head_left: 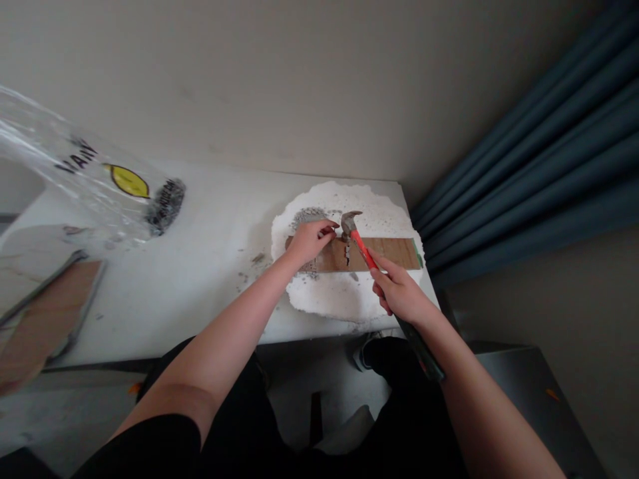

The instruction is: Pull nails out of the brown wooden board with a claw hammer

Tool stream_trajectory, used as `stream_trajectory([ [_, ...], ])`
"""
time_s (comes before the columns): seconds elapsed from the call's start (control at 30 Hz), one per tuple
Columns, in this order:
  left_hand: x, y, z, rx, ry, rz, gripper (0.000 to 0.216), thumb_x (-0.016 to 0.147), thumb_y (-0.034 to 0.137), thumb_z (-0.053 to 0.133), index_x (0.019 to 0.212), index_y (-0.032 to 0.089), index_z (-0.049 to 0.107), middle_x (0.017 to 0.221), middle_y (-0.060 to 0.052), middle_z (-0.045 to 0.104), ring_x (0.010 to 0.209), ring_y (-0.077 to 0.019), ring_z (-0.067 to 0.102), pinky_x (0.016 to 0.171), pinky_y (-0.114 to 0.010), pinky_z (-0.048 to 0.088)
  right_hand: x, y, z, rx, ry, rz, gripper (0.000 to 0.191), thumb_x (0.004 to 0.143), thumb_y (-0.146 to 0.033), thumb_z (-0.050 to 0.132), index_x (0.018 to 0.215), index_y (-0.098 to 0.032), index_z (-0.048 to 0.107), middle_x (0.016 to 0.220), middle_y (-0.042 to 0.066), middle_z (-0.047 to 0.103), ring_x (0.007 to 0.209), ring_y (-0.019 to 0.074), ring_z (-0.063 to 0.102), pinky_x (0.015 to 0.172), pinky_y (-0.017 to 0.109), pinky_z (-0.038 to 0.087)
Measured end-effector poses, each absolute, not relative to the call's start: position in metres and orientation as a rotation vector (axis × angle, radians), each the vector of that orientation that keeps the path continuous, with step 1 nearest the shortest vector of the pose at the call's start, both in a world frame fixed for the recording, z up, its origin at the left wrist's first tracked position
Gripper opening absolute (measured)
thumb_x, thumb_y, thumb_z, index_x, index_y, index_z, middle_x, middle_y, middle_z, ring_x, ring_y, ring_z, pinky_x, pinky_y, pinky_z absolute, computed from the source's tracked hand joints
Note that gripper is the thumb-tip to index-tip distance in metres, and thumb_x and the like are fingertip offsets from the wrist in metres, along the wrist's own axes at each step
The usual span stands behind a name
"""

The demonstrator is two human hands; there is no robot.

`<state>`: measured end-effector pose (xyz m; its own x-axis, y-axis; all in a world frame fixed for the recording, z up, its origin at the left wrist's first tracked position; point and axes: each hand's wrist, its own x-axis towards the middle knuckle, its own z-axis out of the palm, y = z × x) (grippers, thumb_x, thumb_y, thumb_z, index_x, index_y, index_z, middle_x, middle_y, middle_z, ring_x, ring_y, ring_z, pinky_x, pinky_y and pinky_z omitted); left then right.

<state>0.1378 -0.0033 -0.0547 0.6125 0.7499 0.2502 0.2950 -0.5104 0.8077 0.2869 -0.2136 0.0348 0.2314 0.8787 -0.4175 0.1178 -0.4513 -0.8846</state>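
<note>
My right hand (399, 289) is wrapped around the red and dark handle of a claw hammer (364, 249). The metal head is over a brown, wood-look strip (394, 253), close to its far edge. Just left of the head, my left hand (313, 241) has its fingers drawn together above the strip; whatever they pinch is too small to make out. Small grey and white chips (348, 251) lie in a short line on the strip. Beneath it is a white, ragged-edged sheet or slab (324, 299). Grey crumbs (309, 215) are heaped beside my left hand.
On the white table (200, 266), a clear plastic bag (100, 173) with a yellow mark holds grey bits at its end. A brown board (54, 319) with a dark bar across it lies at left. A blue curtain (539, 146) hangs at right; a wall stands behind.
</note>
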Motion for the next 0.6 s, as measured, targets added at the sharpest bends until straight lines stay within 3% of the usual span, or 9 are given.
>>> stream_trajectory([
  [0.6,0.1367,-0.0094,-0.0534,2.075,0.841,0.784,0.021,0.091,0.023,0.063,0.108,0.02,0.076,0.097,-0.005,0.078,0.089,-0.0198,0.072,0.091,-0.034,0.055,0.2869,-0.2127,0.0344,-1.773,-0.95,1.276,0.059,0.103,-0.035,0.047,0.161,-0.034,0.037,0.06,-0.008,0.042,0.038,0.0081,0.036,0.034,0.019,0.032],
])
